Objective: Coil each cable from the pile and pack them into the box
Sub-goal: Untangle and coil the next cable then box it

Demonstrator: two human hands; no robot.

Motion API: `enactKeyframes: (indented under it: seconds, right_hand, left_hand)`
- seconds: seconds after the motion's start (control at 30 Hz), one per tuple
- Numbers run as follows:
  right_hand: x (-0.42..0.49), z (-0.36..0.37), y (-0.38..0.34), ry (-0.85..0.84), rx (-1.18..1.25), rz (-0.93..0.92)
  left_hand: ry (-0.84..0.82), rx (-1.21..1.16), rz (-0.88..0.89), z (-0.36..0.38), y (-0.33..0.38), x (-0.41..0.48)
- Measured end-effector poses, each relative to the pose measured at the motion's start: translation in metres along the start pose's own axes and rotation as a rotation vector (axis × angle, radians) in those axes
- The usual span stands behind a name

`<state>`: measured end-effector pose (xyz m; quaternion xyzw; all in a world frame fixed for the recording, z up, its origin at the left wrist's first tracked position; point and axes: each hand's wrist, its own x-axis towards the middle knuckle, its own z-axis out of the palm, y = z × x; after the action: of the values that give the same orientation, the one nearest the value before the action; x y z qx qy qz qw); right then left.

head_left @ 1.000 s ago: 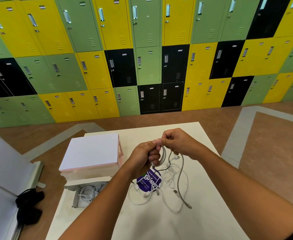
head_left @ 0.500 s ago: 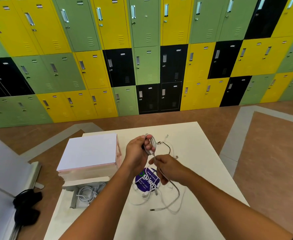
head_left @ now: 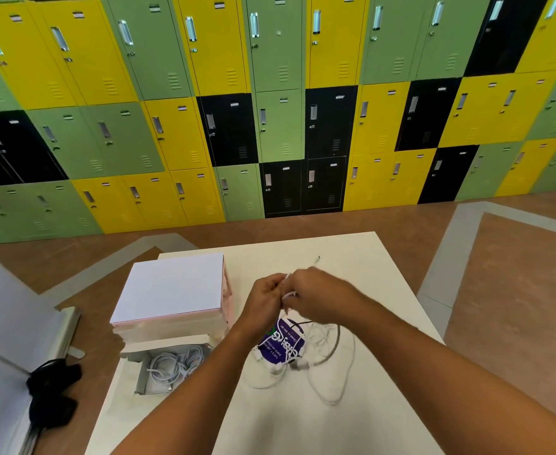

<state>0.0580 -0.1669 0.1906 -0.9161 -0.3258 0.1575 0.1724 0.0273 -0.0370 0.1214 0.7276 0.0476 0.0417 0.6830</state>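
Observation:
Above the table my left hand grips a coil of grey-white cable, mostly hidden between the two hands. My right hand meets it from the right and pinches the same cable. Below the hands a pile of loose white cables lies tangled on the cream table, with one thin black cable among them. The open box sits at the near left of the table and holds coiled white cables.
A purple printed packet lies under the pile. A pink-sided box with a white top stands behind the open box. Black straps hang on a grey board at the left. Lockers line the far wall.
My right hand rose from low over the pile back up to my left hand, drawing the trailing cable end up off the table and into the coil.

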Motion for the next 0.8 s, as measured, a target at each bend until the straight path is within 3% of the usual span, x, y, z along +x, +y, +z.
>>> enactKeyframes:
  seconds: [0.13, 0.27, 0.5, 0.67, 0.8]
  right_hand:
    - [0.004, -0.029, 0.010, 0.153, 0.038, 0.011]
    - [0.007, -0.035, 0.032, 0.194, 0.156, 0.029]
    - [0.005, -0.022, 0.039, 0.305, 0.523, 0.082]
    - [-0.008, -0.012, 0.065, 0.158, 1.076, 0.161]
    - [-0.018, -0.004, 0.075, -0.085, 1.287, 0.119]
  left_hand:
    - [-0.124, -0.188, -0.141, -0.007, 0.002, -0.013]
    - [-0.114, -0.395, -0.218, -0.006, 0.014, -0.012]
    - [-0.006, -0.492, -0.172, -0.005, 0.033, -0.002]
    - [0.119, -0.601, -0.171, -0.020, 0.038, 0.007]
    - [0.214, -0.677, -0.155, -0.025, 0.039, 0.012]
